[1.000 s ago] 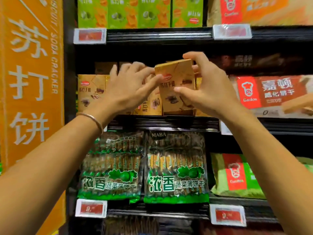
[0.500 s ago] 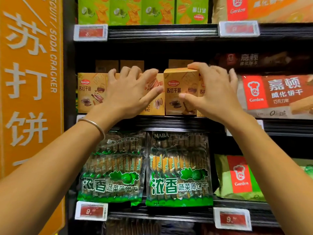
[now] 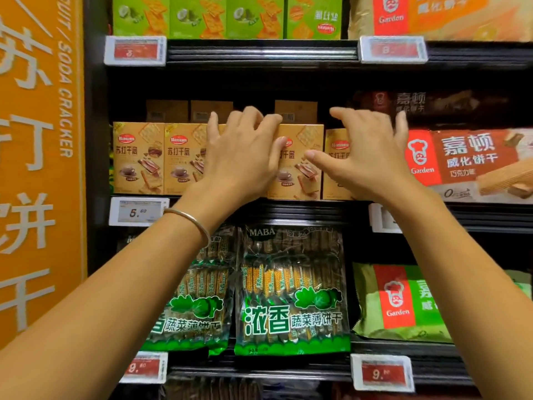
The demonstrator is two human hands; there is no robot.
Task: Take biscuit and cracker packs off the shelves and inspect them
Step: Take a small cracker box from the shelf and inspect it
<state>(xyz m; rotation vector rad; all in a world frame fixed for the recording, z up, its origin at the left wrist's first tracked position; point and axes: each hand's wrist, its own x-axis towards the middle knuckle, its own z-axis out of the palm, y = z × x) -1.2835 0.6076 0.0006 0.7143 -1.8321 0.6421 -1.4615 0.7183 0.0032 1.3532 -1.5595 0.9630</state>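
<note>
A row of tan soda cracker boxes (image 3: 138,158) stands upright on the middle shelf. One box of that row (image 3: 301,168) shows between my two hands, level with its neighbours. My left hand (image 3: 242,157) lies over the boxes to its left, fingertips at their top edge and thumb touching this box's left side. My right hand (image 3: 366,157) hovers just right of it with fingers spread and thumb pointing left, holding nothing. A further tan box (image 3: 334,166) is partly hidden behind my right hand.
Green cracker boxes (image 3: 225,15) fill the shelf above. Red Garden wafer packs (image 3: 467,163) lie to the right. Below are green vegetable biscuit bags (image 3: 291,295) and a green Garden pack (image 3: 401,304). An orange sign panel (image 3: 40,157) bounds the left. Price tags (image 3: 138,212) line the shelf edges.
The tan box I held tilted in front of the shelf went back into the row. My right hand has let go and spread open; my left hand stays against the boxes.
</note>
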